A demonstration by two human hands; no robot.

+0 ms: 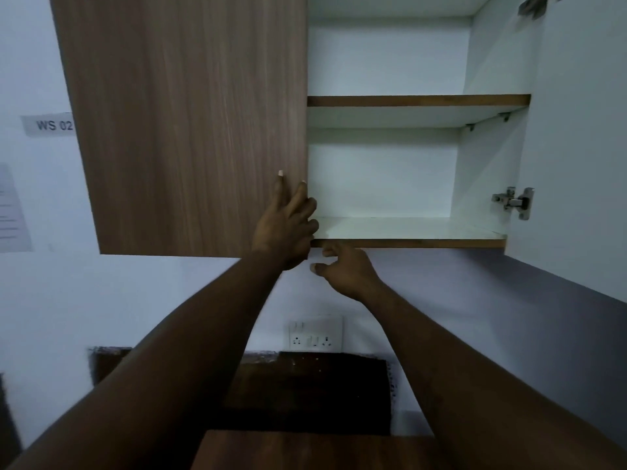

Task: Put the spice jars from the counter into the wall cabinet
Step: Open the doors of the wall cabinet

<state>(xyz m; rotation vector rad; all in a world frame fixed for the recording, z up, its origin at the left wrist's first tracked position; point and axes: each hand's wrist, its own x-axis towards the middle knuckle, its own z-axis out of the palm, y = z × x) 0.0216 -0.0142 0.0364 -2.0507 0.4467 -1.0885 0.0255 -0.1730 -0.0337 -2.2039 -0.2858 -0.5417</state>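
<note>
The wall cabinet (407,244) fills the upper part of the head view. Its right door (576,147) stands swung open, showing two bare white shelves. The left door (186,130), brown wood grain, is closed. My left hand (285,225) is at the inner edge of that left door, near its bottom. Two fingers lie straight on the door's face and the others curl round its edge. My right hand (342,269) hovers just under the cabinet's bottom edge, fingers loosely curled, holding nothing. No spice jars are in view.
A white socket panel (315,334) is on the wall below the cabinet. A dark brown backsplash (305,391) and the wooden counter (305,449) lie at the bottom. A "WS 02" label (51,124) and a paper sheet (13,212) hang on the left wall.
</note>
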